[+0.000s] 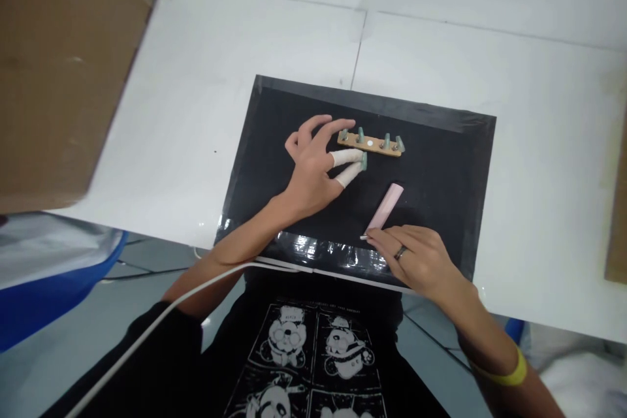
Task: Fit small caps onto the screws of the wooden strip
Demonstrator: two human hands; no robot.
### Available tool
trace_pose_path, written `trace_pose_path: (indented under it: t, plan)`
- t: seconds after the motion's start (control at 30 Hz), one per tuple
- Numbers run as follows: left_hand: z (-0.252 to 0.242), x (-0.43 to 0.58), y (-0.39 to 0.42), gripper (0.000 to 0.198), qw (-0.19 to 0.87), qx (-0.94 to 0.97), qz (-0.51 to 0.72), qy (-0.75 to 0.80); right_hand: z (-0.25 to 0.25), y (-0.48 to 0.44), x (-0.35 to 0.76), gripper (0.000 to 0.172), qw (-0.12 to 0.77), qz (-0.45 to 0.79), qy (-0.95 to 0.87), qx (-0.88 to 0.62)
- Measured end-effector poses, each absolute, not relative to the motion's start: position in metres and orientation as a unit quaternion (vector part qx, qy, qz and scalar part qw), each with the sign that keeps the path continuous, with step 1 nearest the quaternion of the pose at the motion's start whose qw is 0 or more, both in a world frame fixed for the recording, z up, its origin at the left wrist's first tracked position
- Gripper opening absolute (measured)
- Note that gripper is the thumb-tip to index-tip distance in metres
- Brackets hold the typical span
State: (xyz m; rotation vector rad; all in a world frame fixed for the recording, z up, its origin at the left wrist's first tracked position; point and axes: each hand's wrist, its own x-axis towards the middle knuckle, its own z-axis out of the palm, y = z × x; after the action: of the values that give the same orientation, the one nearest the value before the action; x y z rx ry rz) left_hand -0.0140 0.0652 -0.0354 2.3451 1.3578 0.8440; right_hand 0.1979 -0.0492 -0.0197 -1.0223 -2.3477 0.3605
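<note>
My left hand is over the mat, white finger covers on its thumb and index finger. Those two fingertips pinch a small green piece that looks like a false nail. Just beyond it lies a narrow wooden strip with a white dot, bearing several similar green pieces upright on small metal holders. My right hand, with a ring, is closed at the near end of a pink bar. A thin silvery tip sticks out from its fingertips; whether it belongs to the bar I cannot tell.
A black mat with shiny taped edges lies on the white table. Brown board stands at the left, with another brown edge far right. A white cable crosses my left forearm.
</note>
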Motion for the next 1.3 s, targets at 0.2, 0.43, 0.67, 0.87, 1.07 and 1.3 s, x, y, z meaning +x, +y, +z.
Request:
trace_pose_path:
  t: [0.2, 0.43, 0.67, 0.87, 1.07, 1.3]
  plan:
    - [-0.027, 0.008, 0.092, 0.018, 0.137, 0.828, 0.220, 0.498, -0.028, -0.061, 0.192, 0.023, 0.418, 0.296, -0.741, -0.434]
    - [-0.035, 0.020, 0.096, 0.018, 0.106, 0.828, 0.212, 0.507, -0.040, -0.068, 0.185, 0.019, 0.432, 0.335, -0.715, -0.436]
    - [-0.038, 0.020, 0.100, 0.018, 0.107, 0.831, 0.202, 0.508, -0.042, -0.068, 0.182, 0.014, 0.427, 0.343, -0.716, -0.433]
    - [-0.038, 0.021, 0.101, 0.018, 0.106, 0.834, 0.179, 0.511, -0.043, -0.069, 0.179, 0.009, 0.408, 0.346, -0.722, -0.439]
    - [-0.038, 0.023, 0.101, 0.019, 0.109, 0.829, 0.193, 0.514, -0.042, -0.069, 0.178, 0.009, 0.399, 0.349, -0.724, -0.441]
    - [-0.037, 0.024, 0.102, 0.018, 0.114, 0.823, 0.185, 0.525, -0.043, -0.069, 0.177, 0.010, 0.396, 0.352, -0.724, -0.441]
